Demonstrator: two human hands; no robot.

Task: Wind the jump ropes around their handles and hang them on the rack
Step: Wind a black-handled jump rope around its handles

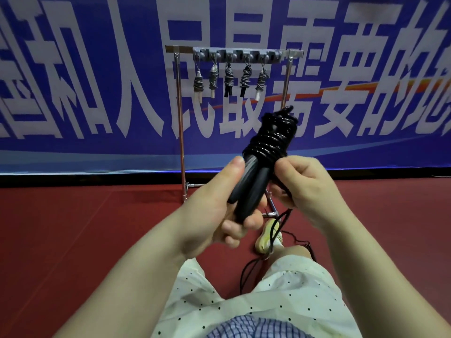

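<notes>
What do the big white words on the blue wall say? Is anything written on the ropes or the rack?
"人民最需要的地": big white characters on the blue banner, as best they read; the characters at the left and right edges are cut off and cannot be read.
Black jump rope in the hands: no writing shows.
Rack and the ropes hanging on it: no writing can be made out.

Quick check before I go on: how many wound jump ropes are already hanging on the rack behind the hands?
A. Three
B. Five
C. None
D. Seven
B: five wound bundles hang in a row from the rack, from the leftmost to the rightmost, while the left hand and right hand hold the black rope, partly wound on its handles.
</notes>
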